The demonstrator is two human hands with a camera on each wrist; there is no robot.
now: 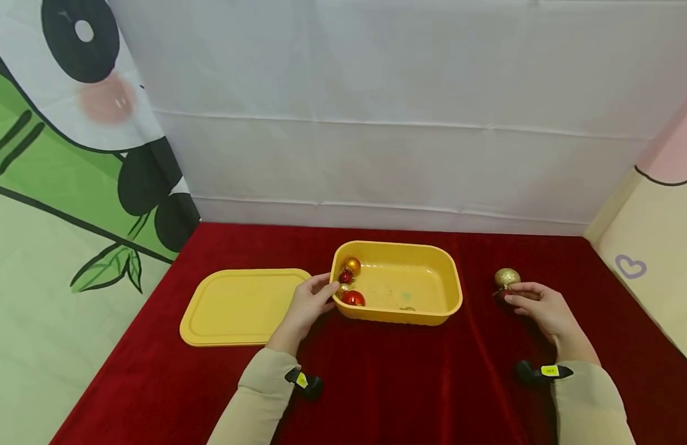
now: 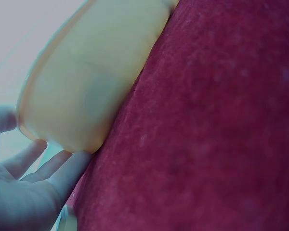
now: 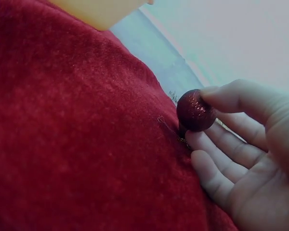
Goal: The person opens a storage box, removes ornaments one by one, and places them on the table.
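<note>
Just in front of the gold ball, the dark red ball is being pinched, seemingly thumb-to-finger and ideally lightly, by the right hand; the yellow box is being gripped by the left hand.

Red velvety surface bearing a yellow box, a flat lid and a gold ball.
The box stands near the middle of the far edge, a little in from it; the lid lies between the box and the left edge, its rounded corners showing; the glittery ball rests toward the far right corner, well apart from the box.
</note>
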